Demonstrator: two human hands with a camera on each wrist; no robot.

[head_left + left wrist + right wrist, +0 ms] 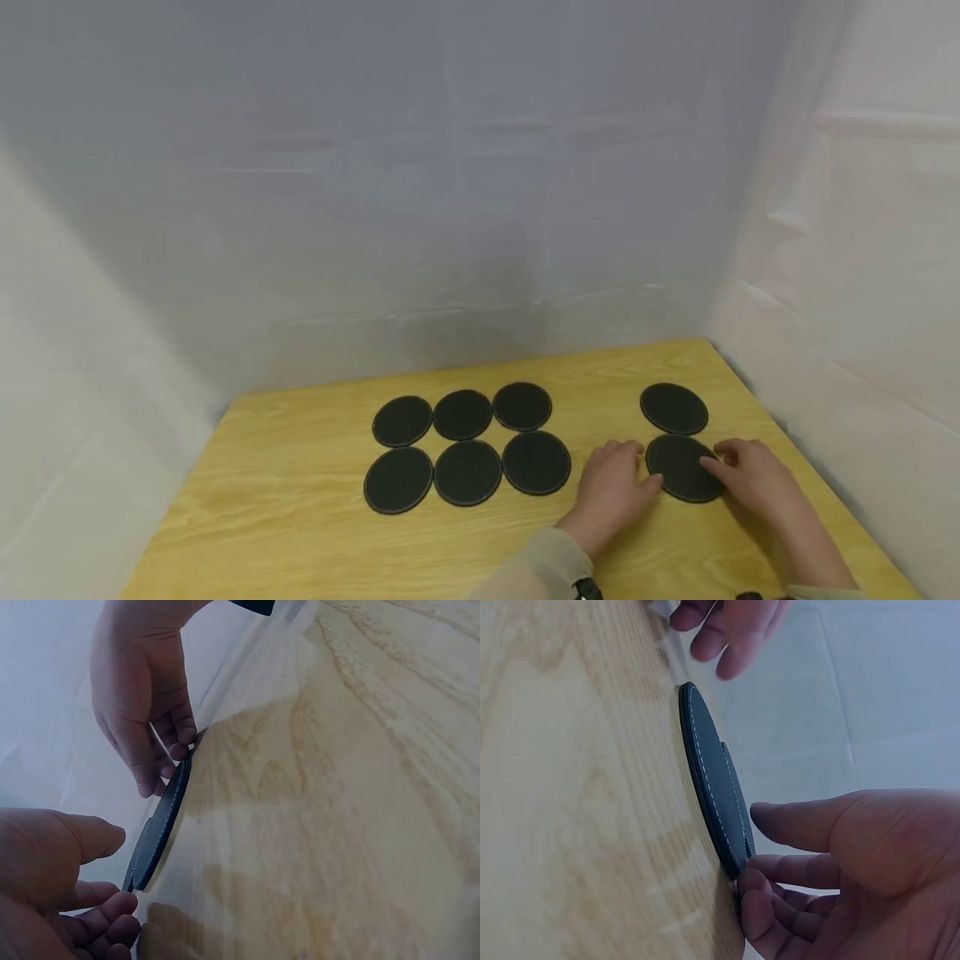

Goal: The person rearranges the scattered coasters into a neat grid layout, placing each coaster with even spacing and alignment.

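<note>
Overhead, from the head view, the left hand (611, 492) and right hand (753, 475) flank a black round coaster (682, 468) lying flat near the right edge of the wooden bench (300, 533). A second coaster (673, 408) sits just behind it, toward the far right corner. Six more coasters (465, 446) form two neat rows of three near the middle of the bench, edges nearly touching.

From the left wrist, the coaster (161, 825) appears edge-on. The left fingers (101, 919) curl loosely at its near rim, the thumb extended above, while the right fingers (161, 754) touch the opposite rim. Whether either hand truly pinches it I cannot tell.

From the right wrist, the coaster (712, 787), with pale stitching round its rim, lies flush on the wood. The right fingers (769, 907) are curled and pressed together at its rim, the thumb hovering over the top face; the left fingers (727, 634) hang loosely spread beyond the far rim.

To handle it well, I judge a fingertip should work under the thin rim first, with the opposite hand bracing the coaster against sliding.
</note>
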